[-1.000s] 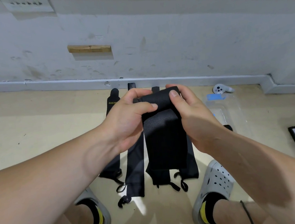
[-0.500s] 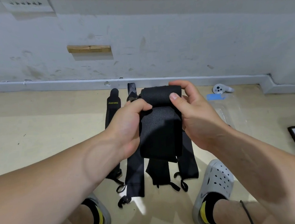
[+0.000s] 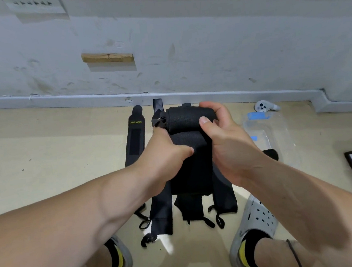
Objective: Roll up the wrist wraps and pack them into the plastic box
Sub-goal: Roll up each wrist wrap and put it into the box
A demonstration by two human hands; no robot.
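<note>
On the tan floor [image 3: 55, 154] at far left, found the XUEYING wrap [image 3: 136, 136] lying flat, pointing at the wall [image 3: 183, 36]. Gripped the hanging tail of the half-rolled wrist wrap [image 3: 187, 119] in the left hand [image 3: 166, 155], thumb pressed onto the cloth. Pinched the roll's right end in the right hand [image 3: 226, 137], thumb in front, fingers over the top, above the flat wraps [image 3: 162, 215]. Saw the clear plastic box [image 3: 281, 137] further right, on the floor.
</note>
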